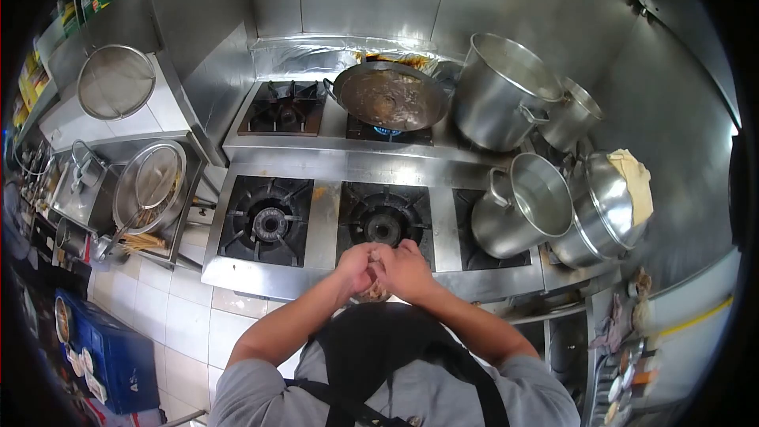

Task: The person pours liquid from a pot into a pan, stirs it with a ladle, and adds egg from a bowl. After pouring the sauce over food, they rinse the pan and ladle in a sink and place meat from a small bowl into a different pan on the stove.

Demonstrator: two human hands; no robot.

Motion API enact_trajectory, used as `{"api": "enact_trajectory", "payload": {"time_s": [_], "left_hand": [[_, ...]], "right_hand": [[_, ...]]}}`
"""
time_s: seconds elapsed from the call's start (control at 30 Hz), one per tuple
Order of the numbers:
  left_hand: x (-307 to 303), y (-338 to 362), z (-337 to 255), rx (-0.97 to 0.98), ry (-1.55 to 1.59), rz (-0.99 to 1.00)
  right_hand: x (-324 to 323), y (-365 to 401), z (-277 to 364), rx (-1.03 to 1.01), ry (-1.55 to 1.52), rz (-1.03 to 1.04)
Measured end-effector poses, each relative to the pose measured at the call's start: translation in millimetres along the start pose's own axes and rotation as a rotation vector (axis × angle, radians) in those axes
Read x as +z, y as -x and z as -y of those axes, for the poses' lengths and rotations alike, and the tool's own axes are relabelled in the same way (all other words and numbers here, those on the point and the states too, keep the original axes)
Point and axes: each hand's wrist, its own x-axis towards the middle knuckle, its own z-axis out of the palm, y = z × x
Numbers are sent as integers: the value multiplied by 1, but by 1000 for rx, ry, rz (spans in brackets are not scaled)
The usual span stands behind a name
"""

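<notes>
My left hand (360, 266) and my right hand (402, 270) meet in front of my body, over the near edge of the stove. Both are closed together at the top of what looks like a clear plastic bag (373, 292) with brownish contents. My forearms hide part of the bag, and the exact contents cannot be made out. Just beyond my hands is the middle front burner (383, 225), unlit. A wok (389, 96) of brown bubbling liquid sits on a back burner over a blue flame.
Large steel pots (506, 95) stand at the back right, with another pot (526, 205) on the right front burner. Covered steel bowls (609, 202) are beside it. A strainer (117, 83) hangs at left above a sink with a colander (126, 225). A blue cooler (122, 356) stands on the floor.
</notes>
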Motion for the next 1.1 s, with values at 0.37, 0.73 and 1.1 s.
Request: {"api": "enact_trajectory", "payload": {"time_s": [0.37,0.73,1.1], "left_hand": [[16,-16,-14,41,69,-111],[9,-22,-7,14,117,-2],[24,-5,-16,92,-122,-133]], "right_hand": [[6,-1,-10,-221,-126,-71],[22,-7,-35,-65,-73,-199],[14,-3,-21,33,-309,-177]]}}
